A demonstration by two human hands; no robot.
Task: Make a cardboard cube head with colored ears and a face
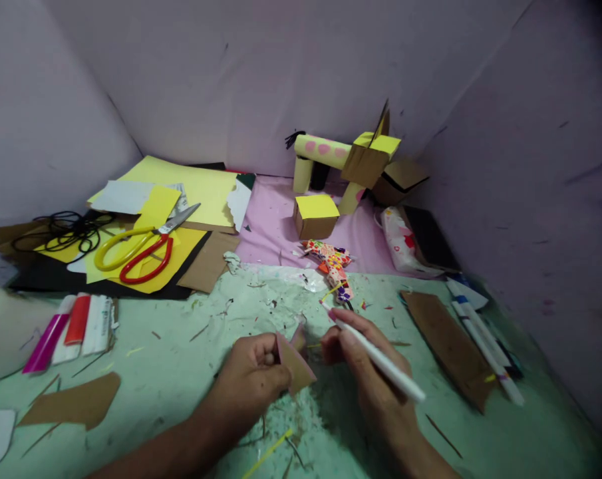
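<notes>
My left hand [258, 379] pinches a small folded cardboard piece [297, 369], brown on the face turned to me and pink along its edges. To the right of it, my right hand [373, 372] grips a white marker [380, 359], its pink tip pointing up and left, apart from the cardboard. Beyond the hands lies a crumpled strip of colourful patterned paper [334, 263]. Behind that sits a small cardboard box [314, 226] with a yellow top. Farther back stands a cardboard animal figure [325, 150] with a pale yellow body, pink spots and a boxy brown head.
Yellow-and-red-handled scissors [146, 249] rest on stacked coloured paper [191, 193] at the back left, beside black cord [64, 233]. Glue sticks or markers [76, 326] lie at left. A cardboard strip [445, 346] and white markers [485, 346] lie right. Scraps litter the green table [171, 372].
</notes>
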